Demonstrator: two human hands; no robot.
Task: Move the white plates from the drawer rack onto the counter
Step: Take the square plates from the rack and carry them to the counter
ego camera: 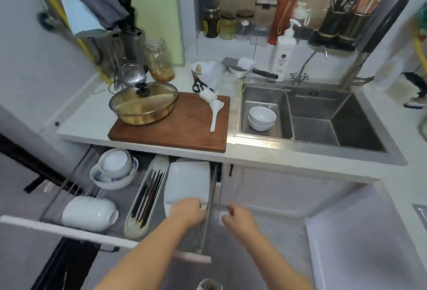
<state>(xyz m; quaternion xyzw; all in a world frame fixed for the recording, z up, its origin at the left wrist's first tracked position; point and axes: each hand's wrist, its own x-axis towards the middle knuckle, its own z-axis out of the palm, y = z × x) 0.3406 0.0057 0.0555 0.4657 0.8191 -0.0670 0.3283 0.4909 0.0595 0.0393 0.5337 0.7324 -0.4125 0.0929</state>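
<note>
Left hand (188,211) fingers are curling on the white plates (187,181) in the drawer rack (209,209) — right hand (240,217) is hovering beside, fingers loosely curled, holding nothing.

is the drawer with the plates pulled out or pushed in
Pulled out. The drawer rack extends well past the counter edge, exposing the white plates, which the left hand reaches.

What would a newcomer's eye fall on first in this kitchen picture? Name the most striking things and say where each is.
The left hand grips the near edge of the white plates in the open drawer rack, the right hand just beside it. Above, a lidded pot sits on a wooden board on the counter.
</note>
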